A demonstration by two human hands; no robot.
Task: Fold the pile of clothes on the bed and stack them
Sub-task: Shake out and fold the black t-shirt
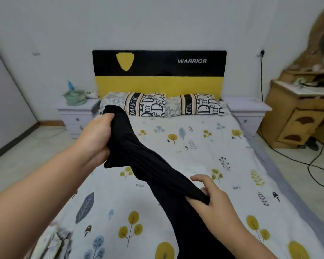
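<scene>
- Black ribbed garment, bunched long, held above the bed near its left edge.
- Left hand clenches its upper end.
- Right hand pinches lower down; fingertips partly hidden, probably curled.

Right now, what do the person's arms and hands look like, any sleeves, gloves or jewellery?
Both forearms are bare as far as the frame shows, with no sleeve in view. The left hand and the right hand wear no gloves, and no rings, watch or bracelet show. Nails look short and unpainted where visible.
</scene>
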